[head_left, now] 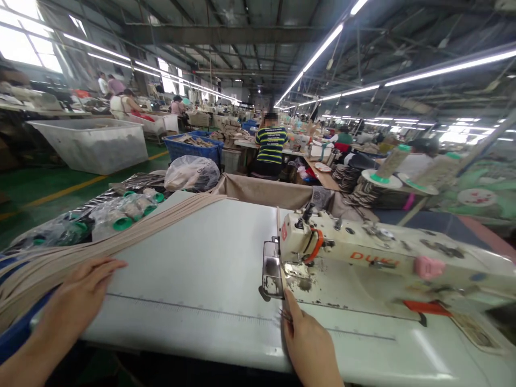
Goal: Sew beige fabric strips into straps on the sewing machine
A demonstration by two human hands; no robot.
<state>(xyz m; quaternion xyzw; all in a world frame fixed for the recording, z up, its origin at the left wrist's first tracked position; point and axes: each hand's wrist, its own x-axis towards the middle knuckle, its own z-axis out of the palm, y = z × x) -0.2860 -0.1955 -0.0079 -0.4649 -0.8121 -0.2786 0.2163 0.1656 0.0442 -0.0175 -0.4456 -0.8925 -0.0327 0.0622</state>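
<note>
My left hand (83, 295) is stretched out at the table's left edge, fingers extended, over or beside a bundle of long beige fabric strips (133, 236). Whether it touches the strips I cannot tell. My right hand (312, 341) is closed in front of the sewing machine (363, 247), its index finger extended along a narrow beige strip (282, 277) that runs under the machine head. From its grip pokes a small metal tool with two thin points (285, 316), its handle hidden by the hand. The white sewing table (209, 258) carries a printed ruler line.
Bagged thread cones (124, 215) lie left of the table. A beige cloth-lined bin (262, 189) stands behind it. Thread cones on a stand (389, 164) rise at the right. Farther off are a blue crate (193, 150), a white tub (97, 145) and a seated person (271, 144).
</note>
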